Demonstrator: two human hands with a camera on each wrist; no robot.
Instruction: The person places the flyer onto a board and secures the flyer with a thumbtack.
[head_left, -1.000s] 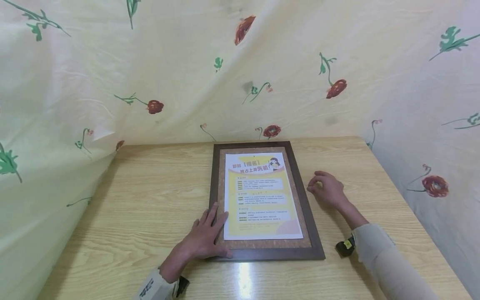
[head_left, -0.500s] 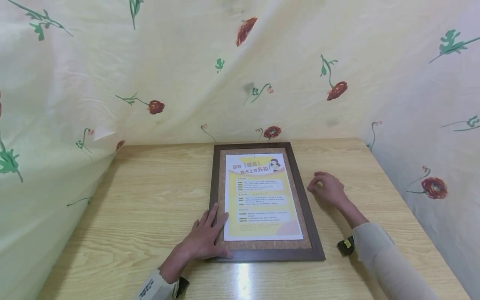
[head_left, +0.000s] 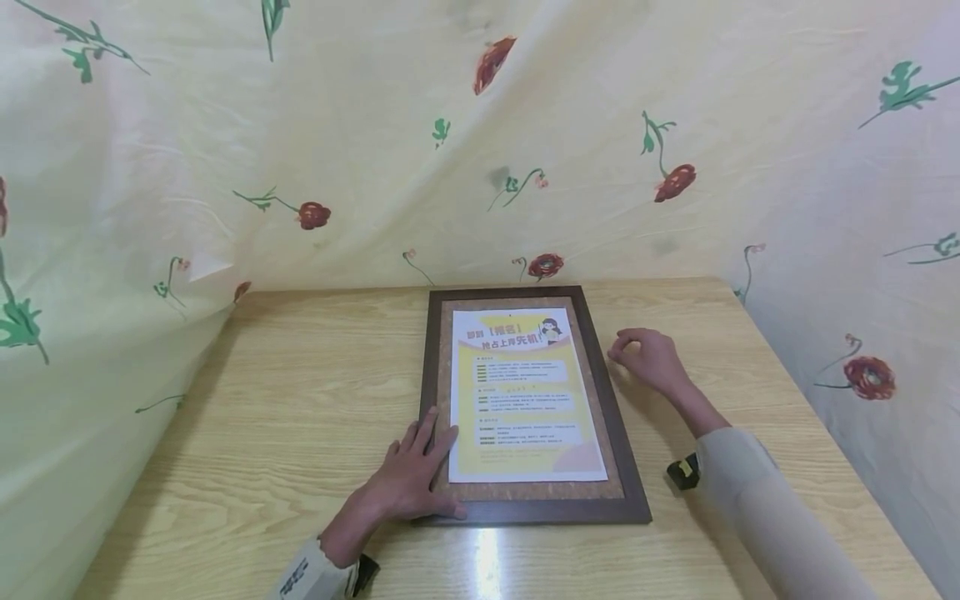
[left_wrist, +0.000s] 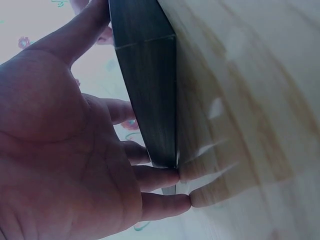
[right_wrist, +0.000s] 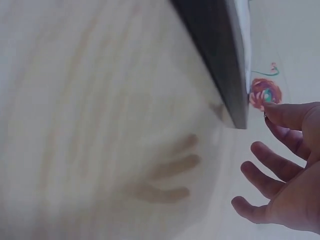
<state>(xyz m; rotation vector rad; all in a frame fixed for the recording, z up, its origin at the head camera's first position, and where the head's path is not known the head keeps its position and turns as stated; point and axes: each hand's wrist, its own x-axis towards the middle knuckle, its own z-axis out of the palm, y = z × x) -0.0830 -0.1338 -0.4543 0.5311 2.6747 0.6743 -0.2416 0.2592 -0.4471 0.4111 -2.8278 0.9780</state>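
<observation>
Left hand (head_left: 408,479) flat, pressing the picture frame (head_left: 525,510); right hand (head_left: 651,360) loosely curled, grip holds nothing.

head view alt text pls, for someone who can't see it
A dark wooden picture frame holding a yellow poster lies flat on a light wood table. The left hand rests on the frame's near-left corner; the right hand, fingers loosely curled, hovers beside its right edge. Floral fabric hangs behind.
</observation>
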